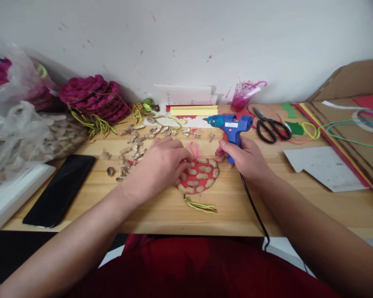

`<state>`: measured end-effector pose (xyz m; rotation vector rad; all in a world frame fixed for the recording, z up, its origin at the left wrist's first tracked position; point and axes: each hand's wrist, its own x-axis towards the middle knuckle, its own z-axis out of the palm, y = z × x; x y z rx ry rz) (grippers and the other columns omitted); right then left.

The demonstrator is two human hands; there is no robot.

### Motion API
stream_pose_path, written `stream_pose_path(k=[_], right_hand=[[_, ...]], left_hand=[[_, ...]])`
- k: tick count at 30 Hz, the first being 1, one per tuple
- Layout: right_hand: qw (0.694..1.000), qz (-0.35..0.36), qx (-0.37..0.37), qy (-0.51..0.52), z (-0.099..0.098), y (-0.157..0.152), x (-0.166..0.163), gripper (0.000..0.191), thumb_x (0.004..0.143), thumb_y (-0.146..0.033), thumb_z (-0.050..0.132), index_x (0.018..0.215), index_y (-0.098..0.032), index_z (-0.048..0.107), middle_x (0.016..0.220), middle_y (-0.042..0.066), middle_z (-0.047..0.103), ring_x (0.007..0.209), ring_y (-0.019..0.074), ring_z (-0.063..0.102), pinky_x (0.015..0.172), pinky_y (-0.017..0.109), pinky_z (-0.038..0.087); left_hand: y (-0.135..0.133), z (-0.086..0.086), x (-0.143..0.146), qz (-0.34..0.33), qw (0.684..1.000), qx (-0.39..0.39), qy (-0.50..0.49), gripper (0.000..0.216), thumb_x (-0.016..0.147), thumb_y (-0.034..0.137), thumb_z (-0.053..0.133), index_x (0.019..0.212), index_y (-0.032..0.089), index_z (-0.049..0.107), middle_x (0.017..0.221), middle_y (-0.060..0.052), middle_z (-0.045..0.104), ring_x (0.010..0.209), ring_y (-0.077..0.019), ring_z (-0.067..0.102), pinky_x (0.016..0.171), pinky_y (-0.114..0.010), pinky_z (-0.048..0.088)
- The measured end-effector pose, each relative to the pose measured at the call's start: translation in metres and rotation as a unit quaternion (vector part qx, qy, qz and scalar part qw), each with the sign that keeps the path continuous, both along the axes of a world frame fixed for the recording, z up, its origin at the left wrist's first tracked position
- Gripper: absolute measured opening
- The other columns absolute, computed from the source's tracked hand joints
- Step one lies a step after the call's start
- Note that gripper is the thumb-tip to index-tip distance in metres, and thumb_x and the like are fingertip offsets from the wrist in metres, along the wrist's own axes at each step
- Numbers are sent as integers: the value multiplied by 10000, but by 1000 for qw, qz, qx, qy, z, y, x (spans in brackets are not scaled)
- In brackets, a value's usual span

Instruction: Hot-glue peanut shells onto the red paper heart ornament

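A red disc (pixel 195 176) covered with rows of peanut shells (pixel 202 176) lies on the wooden table, with a pink loop at its top and a yellow-green yarn tassel (pixel 202 206) below. My left hand (pixel 164 159) is over the disc's upper left part, fingers closed on a peanut shell (pixel 192 170) at its surface; the hand hides the disc's left side. In my right hand (pixel 244 155) is a blue glue gun (pixel 231 126), held upright by its handle to the right of the disc. Its nozzle points left, above the table, and a small red light glows on it.
Loose peanut shells (pixel 136 145) lie left of the disc. A black phone (pixel 59 190) and a plastic bag of shells (pixel 57 134) are farther left, near stacked magenta discs (pixel 95 98). Black-handled scissors (pixel 272 128), a pink-stained cup (pixel 240 97) and cardboard (pixel 351 124) stand or lie right.
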<state>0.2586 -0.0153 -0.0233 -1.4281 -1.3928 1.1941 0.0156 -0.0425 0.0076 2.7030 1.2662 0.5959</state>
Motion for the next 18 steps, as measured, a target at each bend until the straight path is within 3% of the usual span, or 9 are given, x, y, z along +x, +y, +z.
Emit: stream_pose_path(k=[4, 13, 18], right_hand=[[1000, 5, 10, 5, 0, 0, 0, 248, 887, -403, 703, 796, -174, 673, 747, 51, 721, 624, 165, 707, 411, 200, 444], [999, 19, 31, 4, -2, 0, -1, 270, 908, -394, 683, 748, -177, 674, 721, 34, 714, 621, 154, 703, 492, 220, 488], [1000, 11, 15, -2, -1, 0, -1, 264, 905, -415, 689, 778, -184, 671, 743, 40, 719, 629, 164, 711, 429, 210, 443]], left_hand=[[7, -8, 14, -3, 999, -24, 27, 103, 932, 193, 692, 899, 164, 785, 872, -73, 724, 864, -235, 639, 818, -382, 489], [8, -14, 12, 3, 998, -52, 25, 95, 923, 171, 694, 901, 163, 786, 873, -76, 724, 847, -229, 637, 801, -375, 484], [9, -14, 9, -7, 999, -46, 9, 116, 944, 180, 664, 944, 170, 780, 873, -69, 727, 828, -219, 642, 779, -363, 483]])
